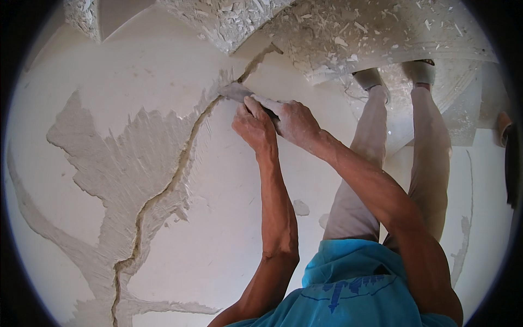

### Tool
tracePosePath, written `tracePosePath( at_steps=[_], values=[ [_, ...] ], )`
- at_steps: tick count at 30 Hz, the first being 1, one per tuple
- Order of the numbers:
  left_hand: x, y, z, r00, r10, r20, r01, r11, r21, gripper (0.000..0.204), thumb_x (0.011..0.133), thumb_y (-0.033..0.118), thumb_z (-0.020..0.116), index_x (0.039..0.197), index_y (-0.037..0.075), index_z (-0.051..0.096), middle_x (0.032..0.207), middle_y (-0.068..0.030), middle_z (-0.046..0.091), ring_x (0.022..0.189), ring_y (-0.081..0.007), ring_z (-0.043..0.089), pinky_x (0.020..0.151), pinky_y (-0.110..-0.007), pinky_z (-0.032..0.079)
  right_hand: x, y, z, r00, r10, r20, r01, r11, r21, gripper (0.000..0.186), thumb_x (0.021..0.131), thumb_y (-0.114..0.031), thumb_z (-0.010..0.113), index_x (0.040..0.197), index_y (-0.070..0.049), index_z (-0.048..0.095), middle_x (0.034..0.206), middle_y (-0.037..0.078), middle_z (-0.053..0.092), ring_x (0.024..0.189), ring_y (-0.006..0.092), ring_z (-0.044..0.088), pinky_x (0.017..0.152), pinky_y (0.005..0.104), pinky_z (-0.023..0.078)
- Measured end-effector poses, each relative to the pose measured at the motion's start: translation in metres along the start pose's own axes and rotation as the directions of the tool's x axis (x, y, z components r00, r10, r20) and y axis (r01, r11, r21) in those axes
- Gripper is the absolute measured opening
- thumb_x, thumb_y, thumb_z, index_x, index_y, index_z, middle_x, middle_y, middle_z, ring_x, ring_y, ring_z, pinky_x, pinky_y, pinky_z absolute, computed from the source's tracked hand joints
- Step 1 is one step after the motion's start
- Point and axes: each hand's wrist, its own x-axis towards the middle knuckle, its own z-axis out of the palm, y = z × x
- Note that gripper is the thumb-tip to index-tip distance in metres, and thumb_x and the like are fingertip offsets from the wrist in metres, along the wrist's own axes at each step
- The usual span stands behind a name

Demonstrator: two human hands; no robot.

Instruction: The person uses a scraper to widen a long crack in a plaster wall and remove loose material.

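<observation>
A flat scraper [235,91] with a dusty grey blade touches the wall at a long crack [181,163]. My right hand [298,124] is closed around its dark handle, with a finger or thumb stretched along it toward the blade. Just left of it, my left hand [255,126] is also closed on the scraper, fingertips pressed near the base of the blade. Both hands are whitened with dust. The crack runs from above the blade down to the lower left, through a wide patch of bare grey plaster [136,147] where the white coating is gone.
Flakes and chips of coating [348,38] litter the floor and a plastic sheet [457,41] at the top. My feet [370,79] stand among the debris, close to the wall. A dark object [509,158] shows at the right rim.
</observation>
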Motion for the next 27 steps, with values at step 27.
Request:
tracePosePath(
  at_steps=[27],
  values=[
    [0.006,0.007,-0.004,1.0,0.009,0.023,-0.01,0.998,0.063,0.039,0.097,0.017,0.05,0.07,-0.009,0.056,0.058,-0.022,0.056,0.05,-0.0279,0.05,0.053,-0.043,0.039,0.006,-0.007,-0.005,0.999,0.036,0.024,-0.037,0.999,0.035,0.044,0.088,-0.01,0.061,0.132,-0.009,0.059,0.095,0.021,0.071,0.086,0.0394,0.069,0.074,0.0466,0.056]
  ],
)
